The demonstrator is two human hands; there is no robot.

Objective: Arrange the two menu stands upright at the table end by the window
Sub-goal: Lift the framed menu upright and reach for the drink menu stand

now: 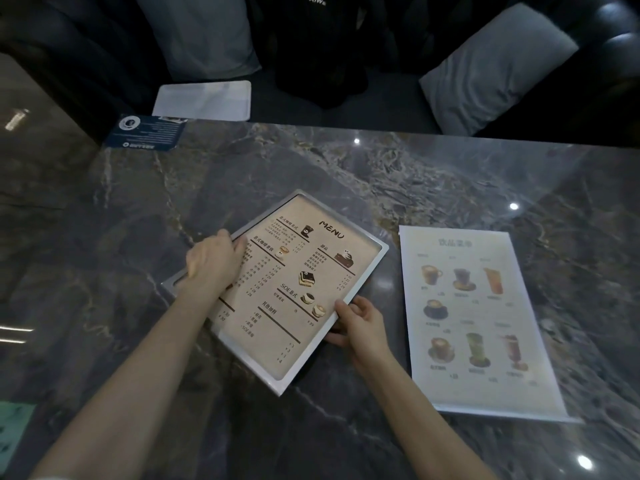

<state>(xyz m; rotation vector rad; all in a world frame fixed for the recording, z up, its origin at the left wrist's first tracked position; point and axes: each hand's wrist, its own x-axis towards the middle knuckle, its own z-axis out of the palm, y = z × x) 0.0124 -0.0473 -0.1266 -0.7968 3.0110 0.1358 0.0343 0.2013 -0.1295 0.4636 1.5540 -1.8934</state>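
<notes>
A framed beige menu stand (294, 282) headed "MENU" lies flat and turned at an angle in the middle of the dark marble table (433, 174). My left hand (213, 259) rests on its left edge, fingers curled over the frame. My right hand (360, 322) grips its lower right edge, thumb on top and fingers underneath. A second menu stand (474, 317), pale with pictures of drinks, lies flat to the right, untouched by either hand.
A blue card (145, 131) lies at the table's far left edge. Beyond the table is a dark sofa with a white sheet (204, 100) on the seat, grey cushions (498, 67) and a person in black (322, 46).
</notes>
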